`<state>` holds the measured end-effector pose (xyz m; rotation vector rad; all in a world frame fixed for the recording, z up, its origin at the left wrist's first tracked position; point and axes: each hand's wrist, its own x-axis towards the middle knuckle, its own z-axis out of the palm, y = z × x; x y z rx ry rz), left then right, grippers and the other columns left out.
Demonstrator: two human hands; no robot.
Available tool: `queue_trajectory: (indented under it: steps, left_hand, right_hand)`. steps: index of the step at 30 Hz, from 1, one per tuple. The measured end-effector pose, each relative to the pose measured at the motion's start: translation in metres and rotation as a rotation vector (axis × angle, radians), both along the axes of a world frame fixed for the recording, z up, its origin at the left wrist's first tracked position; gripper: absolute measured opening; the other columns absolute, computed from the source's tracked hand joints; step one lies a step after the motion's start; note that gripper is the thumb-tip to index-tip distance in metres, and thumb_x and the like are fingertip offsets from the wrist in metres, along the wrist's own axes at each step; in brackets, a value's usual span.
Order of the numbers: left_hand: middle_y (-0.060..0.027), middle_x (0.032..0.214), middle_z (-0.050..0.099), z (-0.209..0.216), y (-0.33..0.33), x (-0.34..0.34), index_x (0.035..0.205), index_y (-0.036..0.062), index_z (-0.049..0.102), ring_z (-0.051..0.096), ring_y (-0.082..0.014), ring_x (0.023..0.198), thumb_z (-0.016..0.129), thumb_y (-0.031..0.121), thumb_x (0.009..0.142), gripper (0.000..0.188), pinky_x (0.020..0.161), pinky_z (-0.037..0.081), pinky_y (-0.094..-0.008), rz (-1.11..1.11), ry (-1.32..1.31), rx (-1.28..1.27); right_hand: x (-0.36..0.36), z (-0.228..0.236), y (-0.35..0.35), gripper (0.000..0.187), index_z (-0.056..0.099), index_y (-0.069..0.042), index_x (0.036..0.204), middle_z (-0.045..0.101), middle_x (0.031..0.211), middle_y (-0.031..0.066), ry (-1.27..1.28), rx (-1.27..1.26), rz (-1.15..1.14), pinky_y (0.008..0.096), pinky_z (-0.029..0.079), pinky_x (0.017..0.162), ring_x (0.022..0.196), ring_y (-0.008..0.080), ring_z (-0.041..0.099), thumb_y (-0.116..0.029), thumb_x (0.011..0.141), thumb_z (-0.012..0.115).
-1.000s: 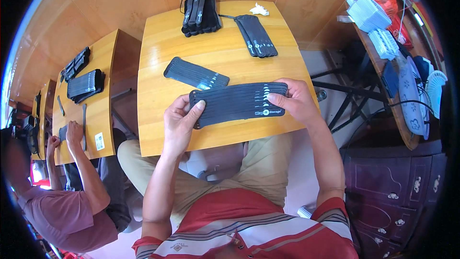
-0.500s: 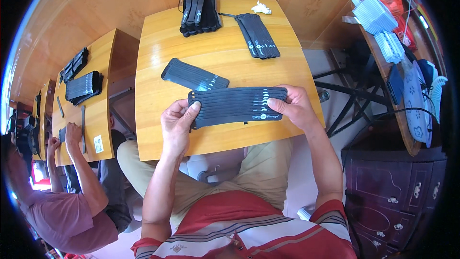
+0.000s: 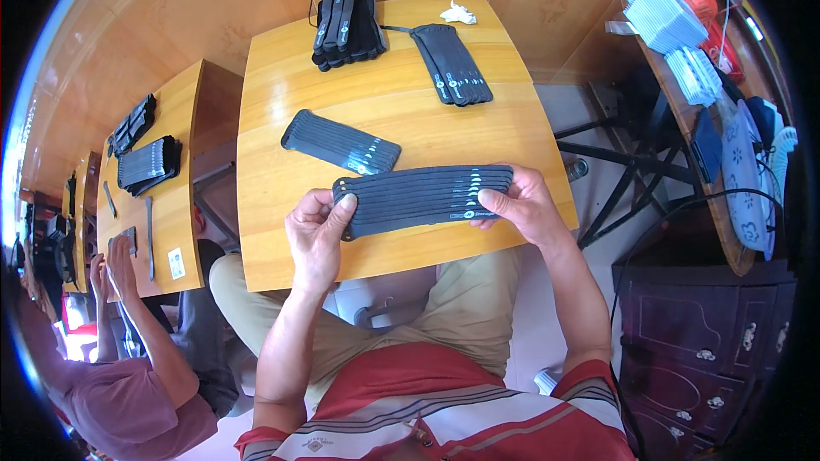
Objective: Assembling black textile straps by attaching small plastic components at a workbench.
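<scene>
The counter (image 3: 282, 119) spreads ahead of both grips, a bare stretch of it lying just under the fan of black strips (image 3: 424, 198) held between them. The fan hangs a little above the near edge, its strips lying side by side and overlapping, the pale marks gathered toward the right end

The left hand (image 3: 318, 237) is closed on the fan's left end, thumb on top and fingers curled beneath; the right hand (image 3: 525, 205) pinches the right end the same way, thumb across the marked tips. Both grips are narrow and holding the fan, neither slack

To do this well, I judge the two grips should press evenly so no strip slides out of the row, and the thumbs should square the ends until the marks line up. Pulling outward too hard would probably splay the row; pinching only the top strip would let the lower ones droop

Just beyond the left grip lies a smaller fan (image 3: 341, 142), flat on the counter. Well beyond both grips, at the far edge, sit a bundle (image 3: 346, 24) and a loose sheaf (image 3: 453, 64), with a scrap of white (image 3: 458, 12) past it. A neighbour's hands (image 3: 111, 256) rest on another counter far to the left
</scene>
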<state>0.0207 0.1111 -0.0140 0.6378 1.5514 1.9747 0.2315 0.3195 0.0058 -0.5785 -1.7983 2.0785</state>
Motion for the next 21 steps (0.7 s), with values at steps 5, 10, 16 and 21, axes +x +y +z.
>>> queue_trajectory:
  steps: [5,10,16,21]
  left_hand:
    - [0.0007,0.077,0.066,0.003,-0.002,0.005,0.092,0.0012,0.067,0.056,-0.0043,0.068,0.071,0.011,0.092,0.011,0.062,0.044,-0.0191,-0.002,-0.006,-0.012]
    - [0.0002,0.079,0.067,0.005,0.002,0.012,0.098,0.0007,0.069,0.057,-0.0048,0.070,0.071,0.011,0.092,0.013,0.064,0.045,-0.0197,0.038,0.025,-0.014]
    - [-0.0111,0.141,0.049,0.016,0.010,0.028,0.143,0.0014,0.043,0.055,-0.0183,0.116,0.062,0.026,0.099,0.054,0.099,0.045,-0.0354,0.244,-0.013,-0.018]
    - [-0.0043,0.126,0.059,0.042,0.015,0.067,0.137,0.0115,0.046,0.060,-0.0162,0.113,0.055,0.029,0.102,0.040,0.092,0.052,-0.0376,-0.153,-0.532,0.199]
  right_hand:
    - [0.004,-0.007,-0.001,0.027,0.061,0.001,0.113,0.072,0.091,0.0127,0.034,0.004,-0.007,0.0265,0.059,0.059,0.073,0.0183,0.072,-0.018,0.094,0.066]
    - [0.008,-0.007,-0.001,0.021,0.065,0.000,0.107,0.072,0.088,0.0115,0.020,-0.011,-0.035,0.0274,0.059,0.060,0.073,0.0180,0.071,-0.017,0.095,0.066]
    - [0.017,0.009,-0.019,0.019,0.070,-0.001,0.104,0.070,0.101,0.0144,0.113,0.508,-0.268,0.0330,0.055,0.076,0.091,0.0210,0.068,-0.015,0.092,0.068]
    - [0.014,0.018,-0.049,0.045,0.070,-0.013,0.108,0.062,0.116,0.0114,0.185,1.314,-0.060,0.0402,0.054,0.085,0.103,0.0325,0.061,0.003,0.066,0.069]
